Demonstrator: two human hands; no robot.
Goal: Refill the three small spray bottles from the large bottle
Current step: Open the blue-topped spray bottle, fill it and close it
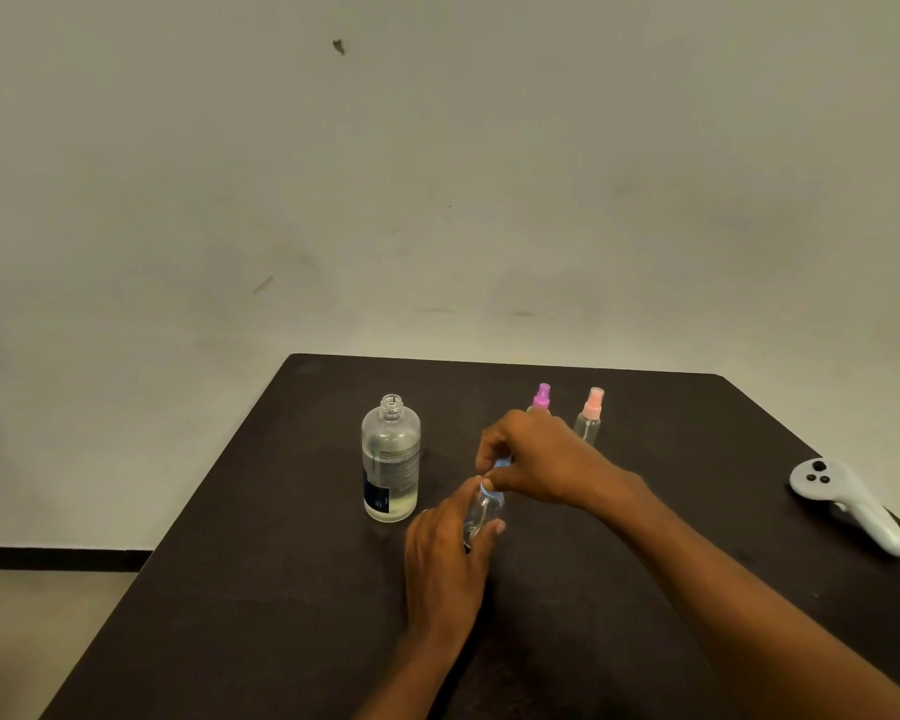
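Fingers of the left hand curl round the small clear spray bottle with a blue top over the dark table. The right hand pinches that top from above. At ten o'clock stands the large clear uncapped bottle, part full. At one o'clock stand the purple-topped small spray bottle and the pink-topped small spray bottle. At three o'clock lies a white handheld controller.

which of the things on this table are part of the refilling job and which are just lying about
For the job:
large clear uncapped bottle
small clear spray bottle with blue top, held by the left hand, top pinched by the right hand
small purple-topped spray bottle
small pink-topped spray bottle

Lying about:
white plastic handheld controller
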